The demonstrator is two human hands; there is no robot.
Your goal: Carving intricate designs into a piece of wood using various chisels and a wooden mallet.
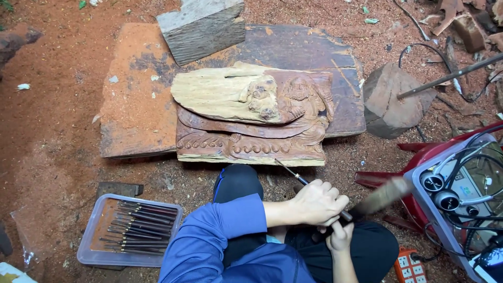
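Note:
A carved wooden relief (257,118) with a figure and wave patterns lies on a flat reddish board (141,105) on the ground. My left hand (314,202) is shut on a thin carving chisel (291,173), whose metal tip points up-left toward the carving's lower edge. My right hand (339,236), just below the left, grips the handle of a wooden mallet (380,196), blurred and raised to the right. My blue sleeve (220,236) and dark trousers fill the bottom of the view.
A clear plastic tray (97,251) holding several dark-handled chisels sits at lower left. A grey wood block (201,26) rests on the board's far edge. A rock (387,99), a metal rod (450,76), a red stand with a machine and cables (461,188) crowd the right.

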